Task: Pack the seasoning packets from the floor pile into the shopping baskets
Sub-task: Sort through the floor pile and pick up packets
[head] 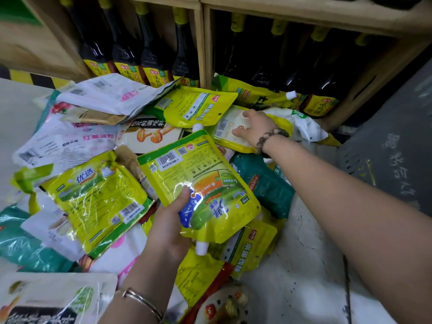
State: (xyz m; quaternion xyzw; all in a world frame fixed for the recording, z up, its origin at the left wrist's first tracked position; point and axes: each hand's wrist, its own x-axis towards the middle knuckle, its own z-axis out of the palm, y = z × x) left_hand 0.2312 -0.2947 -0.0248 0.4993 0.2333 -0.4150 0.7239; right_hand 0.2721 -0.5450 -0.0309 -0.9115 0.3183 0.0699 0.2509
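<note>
your left hand holds a pouch; your right reaches into the pile.
your left hand (170,228) grips a glossy yellow-green plastic spouted pouch (198,181) at its lower edge, over the heap of seasoning packets (98,197) strewn on the pale speckled floor (292,265). farther out, your right hand (256,129) lies with fingers spread on a yellow-rimmed packet with a pale window (230,130) in that heap; you cannot tell whether it grips. behind, dark glass bottles (152,47) fill a wooden shelf (201,43).

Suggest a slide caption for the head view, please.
Left hand grips yellow pouch; right hand touches a pale packet.
</note>
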